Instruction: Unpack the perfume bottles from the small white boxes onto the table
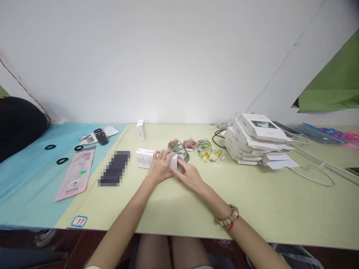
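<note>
A long white carton (144,158) with small print lies on its side on the table in front of me. My left hand (161,167) is wrapped over its middle and presses it to the tabletop. At the carton's right end, my right hand (192,177) holds the white end flap between thumb and fingers. Whether anything is inside the carton is hidden. Just behind the hands lie round glass-like bottles, a green one (203,144) and a red one (190,144) among them. Small yellow and clear caps (210,155) are scattered beside them.
A small white box (140,130) stands upright at the back. To the right rises a stack of flattened white cartons (252,142), with cables (311,160) beyond. On the left are a pink packet (77,173), a jar (101,137) and black rings (62,161) on blue cloth.
</note>
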`<action>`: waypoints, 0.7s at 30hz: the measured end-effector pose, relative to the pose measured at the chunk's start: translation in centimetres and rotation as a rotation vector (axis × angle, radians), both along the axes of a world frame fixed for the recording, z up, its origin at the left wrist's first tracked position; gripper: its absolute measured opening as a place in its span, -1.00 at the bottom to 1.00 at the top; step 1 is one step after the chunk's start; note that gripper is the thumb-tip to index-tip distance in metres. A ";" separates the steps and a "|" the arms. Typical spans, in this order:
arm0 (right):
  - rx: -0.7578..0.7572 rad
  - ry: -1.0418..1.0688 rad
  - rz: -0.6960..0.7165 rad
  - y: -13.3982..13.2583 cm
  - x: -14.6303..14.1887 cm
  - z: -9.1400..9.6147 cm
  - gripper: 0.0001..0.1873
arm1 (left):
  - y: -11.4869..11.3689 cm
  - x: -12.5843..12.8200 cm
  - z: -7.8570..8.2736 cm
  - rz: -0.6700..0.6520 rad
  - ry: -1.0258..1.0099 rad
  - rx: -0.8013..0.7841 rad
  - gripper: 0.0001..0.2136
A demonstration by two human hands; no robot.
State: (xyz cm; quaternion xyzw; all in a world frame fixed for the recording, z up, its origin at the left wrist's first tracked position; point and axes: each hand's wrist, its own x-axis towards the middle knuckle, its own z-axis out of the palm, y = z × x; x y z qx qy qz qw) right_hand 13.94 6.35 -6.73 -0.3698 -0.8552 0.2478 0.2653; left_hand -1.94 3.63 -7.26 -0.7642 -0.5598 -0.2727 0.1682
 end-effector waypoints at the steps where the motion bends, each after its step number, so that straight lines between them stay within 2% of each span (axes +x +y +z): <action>1: -0.057 0.011 0.049 -0.1 -0.1 -0.2 -0.59 | 0.0 0.0 0.0 -0.013 0.006 -0.002 -0.50; 3: -0.152 0.044 0.100 -0.2 -0.4 -0.6 -0.51 | -0.1 -0.1 0.1 -0.030 0.016 -0.008 -0.50; 5: -0.182 0.059 0.093 -0.2 -0.5 -1.0 -0.49 | -0.2 -0.1 0.2 -0.044 0.019 -0.013 -0.50; 10: -0.073 0.041 0.009 0.3 -0.4 -1.1 -0.63 | -0.1 0.1 0.0 -0.070 0.019 -0.010 -0.44; 15: -0.070 0.089 -0.027 0.7 -0.4 -1.0 -0.74 | 0.2 0.1 -0.3 -0.061 0.023 -0.019 -0.40; 21: -0.267 0.277 0.079 0.9 -0.2 -0.7 -0.67 | 0.1 -0.3 0.0 -0.082 0.024 -0.041 -0.39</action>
